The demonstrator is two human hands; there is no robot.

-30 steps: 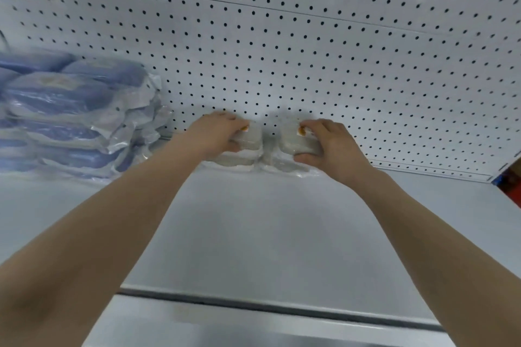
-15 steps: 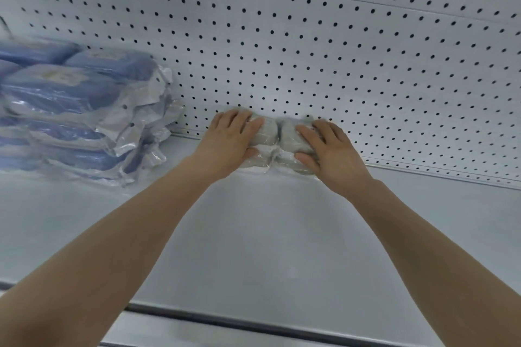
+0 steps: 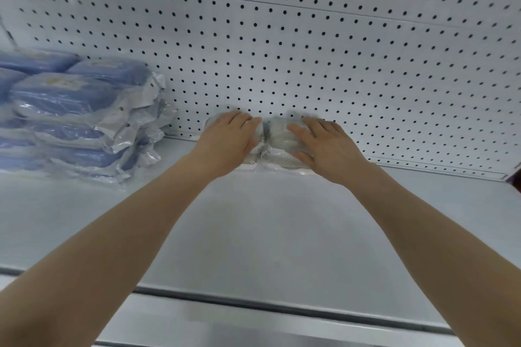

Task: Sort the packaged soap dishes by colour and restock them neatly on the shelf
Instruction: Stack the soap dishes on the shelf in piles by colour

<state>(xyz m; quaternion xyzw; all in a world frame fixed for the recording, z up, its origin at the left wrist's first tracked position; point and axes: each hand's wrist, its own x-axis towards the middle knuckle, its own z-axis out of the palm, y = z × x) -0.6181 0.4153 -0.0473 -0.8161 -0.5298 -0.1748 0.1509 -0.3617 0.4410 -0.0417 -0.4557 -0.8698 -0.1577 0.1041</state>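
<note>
Since 1 s ago grips eased; grey soap dish packs point(image 3: 277, 139) now sit at pegboard point(image 3: 282, 51).
Left hand point(image 3: 228, 145) & right hand point(image 3: 331, 149) lie fingers near-straight on top, pressing, gripping nothing. Packs prob. light, rigid inside, film slippery: take by long sides. Blue stack point(image 3: 70, 110) well apart left; shelf point(image 3: 267, 234) bare in front & right.

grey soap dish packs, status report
Left hand and right hand flat on grey soap dish packs, side by side at pegboard. Blue packs stacked apart on left. Nothing blocking.
</note>
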